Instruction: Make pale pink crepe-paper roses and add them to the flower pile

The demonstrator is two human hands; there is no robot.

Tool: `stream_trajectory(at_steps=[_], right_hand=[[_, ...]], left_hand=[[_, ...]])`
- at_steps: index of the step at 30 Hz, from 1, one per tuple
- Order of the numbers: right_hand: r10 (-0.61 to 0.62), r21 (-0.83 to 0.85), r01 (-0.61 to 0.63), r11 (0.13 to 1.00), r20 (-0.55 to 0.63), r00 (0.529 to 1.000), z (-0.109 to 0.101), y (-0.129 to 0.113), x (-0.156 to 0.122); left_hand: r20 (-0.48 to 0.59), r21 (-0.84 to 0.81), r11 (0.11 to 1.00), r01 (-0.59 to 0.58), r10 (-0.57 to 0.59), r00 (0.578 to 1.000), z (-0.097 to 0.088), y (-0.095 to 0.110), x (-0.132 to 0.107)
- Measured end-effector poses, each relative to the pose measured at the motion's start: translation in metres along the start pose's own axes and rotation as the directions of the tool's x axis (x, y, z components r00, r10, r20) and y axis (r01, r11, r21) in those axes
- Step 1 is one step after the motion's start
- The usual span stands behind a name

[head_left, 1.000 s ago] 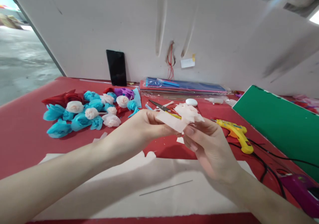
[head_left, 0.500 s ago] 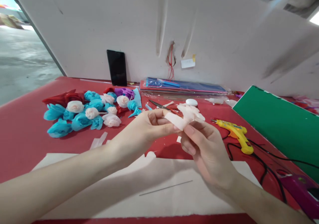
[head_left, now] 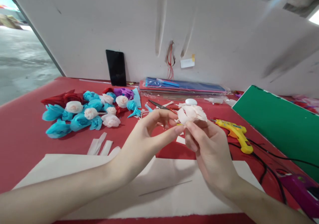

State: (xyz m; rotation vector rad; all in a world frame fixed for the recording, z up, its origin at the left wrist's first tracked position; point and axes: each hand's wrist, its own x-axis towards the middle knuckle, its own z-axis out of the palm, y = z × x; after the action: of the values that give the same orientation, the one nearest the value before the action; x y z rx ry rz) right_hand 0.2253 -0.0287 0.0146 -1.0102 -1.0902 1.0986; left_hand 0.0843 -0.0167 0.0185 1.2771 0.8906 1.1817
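A pale pink paper flower (head_left: 195,112) is held up over the table, pinched near its base between the thumb and fingers of my right hand (head_left: 211,147). At its left side a loose petal strip curls round in a loop. My left hand (head_left: 147,134) is just left of the flower, thumb and fingers apart, with the thumb tip close to the base. Whether that tip touches the paper is hard to tell. Below both hands, a thin dark wire (head_left: 165,188) lies on a pale sheet (head_left: 119,204). Cut pink paper strips (head_left: 106,147) are beyond the left forearm.
Finished paper flowers (head_left: 81,121) in blue, white and red are piled at the left. Scissors (head_left: 159,105) lie behind the hands. A yellow glue gun (head_left: 235,132) with black cords rests at the right, near a green board (head_left: 279,124). A phone (head_left: 116,68) leans on the back wall.
My left fingers have come off the petal strip and moved slightly apart. The strip, which stuck out to the left, now curls up against the flower in my right hand.
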Motion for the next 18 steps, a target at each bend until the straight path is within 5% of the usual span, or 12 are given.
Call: stream_trajectory(at_steps=[3,10,18], right_hand=[[-0.027,0.022,0.026,0.999,0.041,0.999,0.003,0.0,-0.003],[-0.025,0.073,0.021,0.997,0.055,0.998,0.004,0.002,-0.007],[-0.031,0.163,0.009,0.987,0.133,0.991,0.003,0.001,-0.012]], left_hand=[[0.111,-0.218,0.967,0.129,-0.106,0.988,-0.001,-0.007,0.004],[0.279,-0.476,0.866,0.155,-0.018,0.96,0.003,-0.01,0.002],[0.27,-0.578,0.786,0.219,-0.069,0.96,0.005,-0.008,-0.004]])
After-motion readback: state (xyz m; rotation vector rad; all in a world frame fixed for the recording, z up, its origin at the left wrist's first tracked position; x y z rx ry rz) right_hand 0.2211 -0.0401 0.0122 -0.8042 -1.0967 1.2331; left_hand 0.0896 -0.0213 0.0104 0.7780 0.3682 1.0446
